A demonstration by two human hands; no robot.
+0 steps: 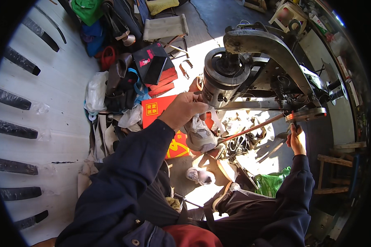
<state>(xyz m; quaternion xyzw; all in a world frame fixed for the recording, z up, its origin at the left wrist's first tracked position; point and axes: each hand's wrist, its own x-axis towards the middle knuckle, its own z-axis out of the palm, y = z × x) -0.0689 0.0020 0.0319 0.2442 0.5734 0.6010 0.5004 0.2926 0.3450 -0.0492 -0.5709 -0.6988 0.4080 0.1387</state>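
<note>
My left hand (180,110) is closed on the upper part of a light grey shoe (201,138), its fingers against the machine's metal cylinder. The shoe hangs toe down below that cylinder, and its far side is hidden by my fingers and the machine. The machine is a dark metal hand-cranked sewing machine (268,43) with a curved arm. At its right end is a crank wheel (306,115) with a reddish rim. My right hand (297,140) is wrapped round the handle just below this wheel. Thin thread (251,97) runs loosely near the machine.
Red and yellow box (152,108), black box (148,57) and bags lie left of the shoe. Scraps and tools cover the sunlit floor beneath the machine, near a green plastic bag (273,182). A folding stool (165,28) stands behind; a wooden stool (334,175) is at right.
</note>
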